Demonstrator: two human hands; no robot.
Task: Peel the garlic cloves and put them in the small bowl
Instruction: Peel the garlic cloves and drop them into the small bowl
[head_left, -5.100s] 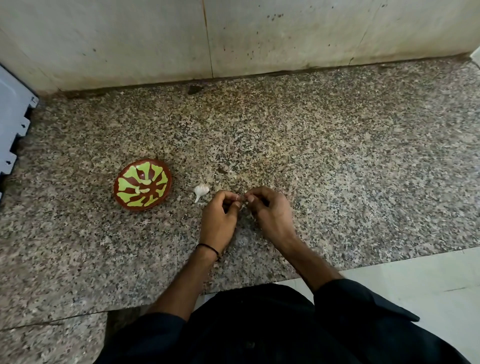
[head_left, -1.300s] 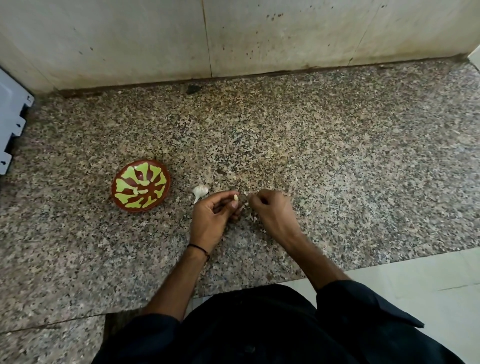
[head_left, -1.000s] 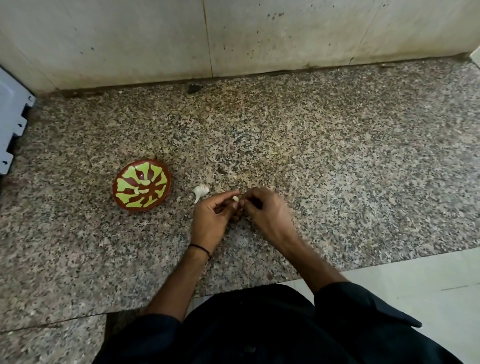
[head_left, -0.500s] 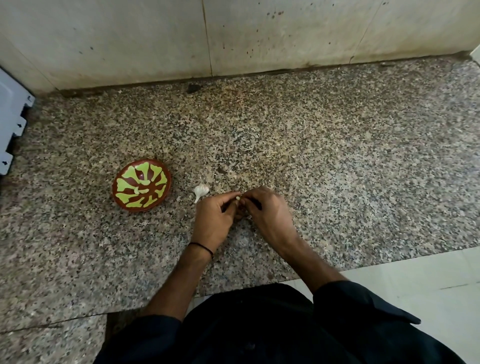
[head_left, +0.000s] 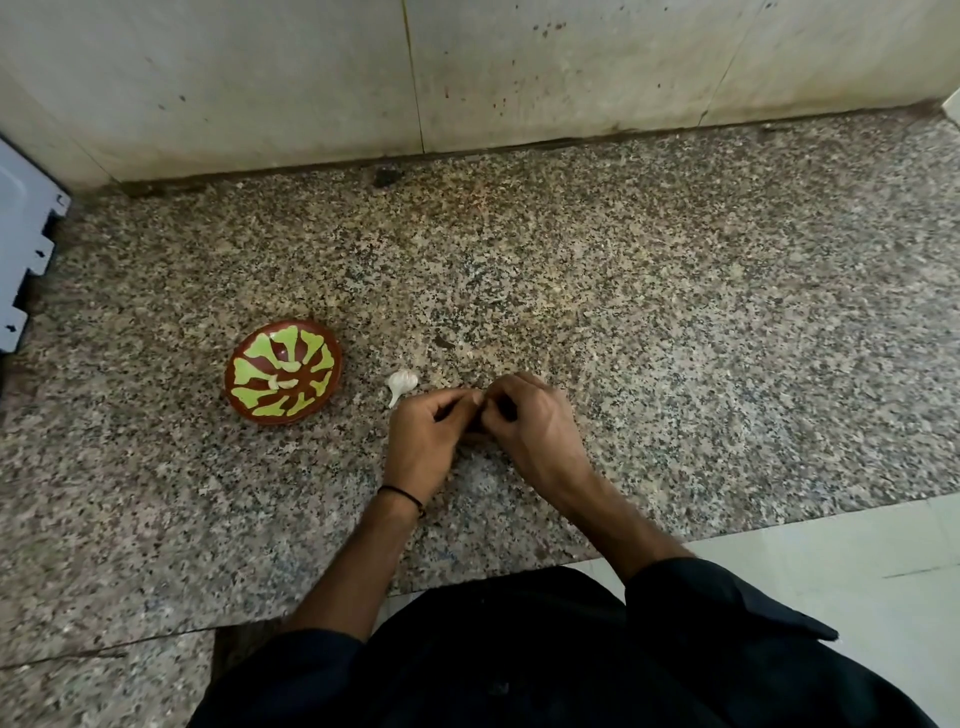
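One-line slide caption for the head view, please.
Left hand and right hand pinch together at a granite counter, beside a garlic piece and a small bowl holding peeled cloves.

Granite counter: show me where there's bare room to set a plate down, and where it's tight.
Widest free patch: the granite counter right of the right hand, back to the wall. Also the strip between wall and small bowl, and the front-left corner nearer than the bowl. Crowded: bowl, garlic bulb, left hand and right hand cluster, fingertips pinching a hidden garlic clove.
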